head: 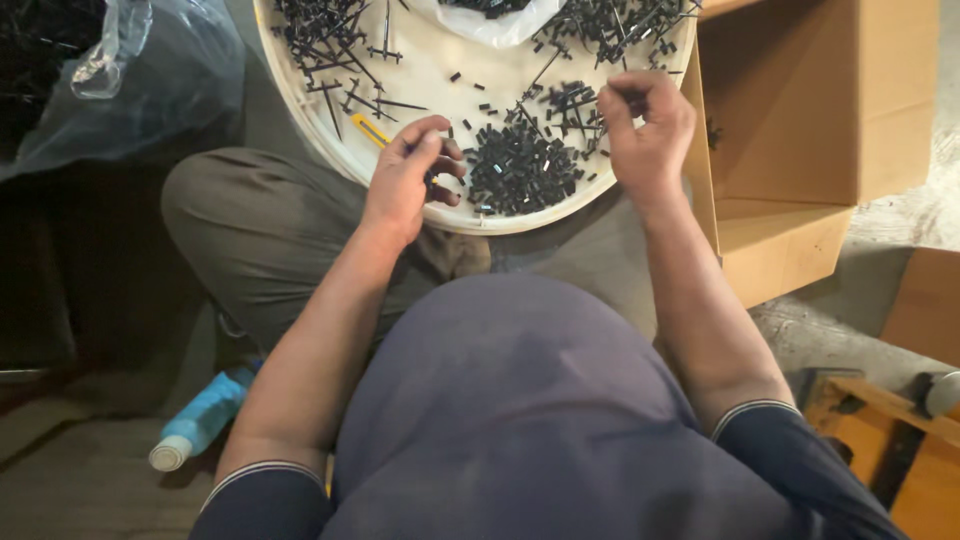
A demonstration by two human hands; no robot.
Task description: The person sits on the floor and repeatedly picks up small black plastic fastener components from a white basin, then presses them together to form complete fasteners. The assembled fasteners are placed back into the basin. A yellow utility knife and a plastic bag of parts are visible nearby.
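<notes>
left hand [408, 178]: i am curling my fingers shut around a few small black plastic pieces, at the near rim of the round white tray [300, 95].
right hand [648, 122]: i am pinching thumb and fingertips closed on one or two tiny black pieces, lifted just above the heap; too small to say exactly how many.
black pieces [520, 165]: the short ones are lying in a dense heap between my hands, inside the tray's near edge.
long black pins [335, 45]: these are lying scattered across the far left of the tray, apart from the heap.
doing it well: i judge that keeping both hands low over the tray is catching any dropped piece.
around: a cardboard box [810, 110] is standing right of the tray, a blue bottle [200, 418] is lying by my left knee.
</notes>
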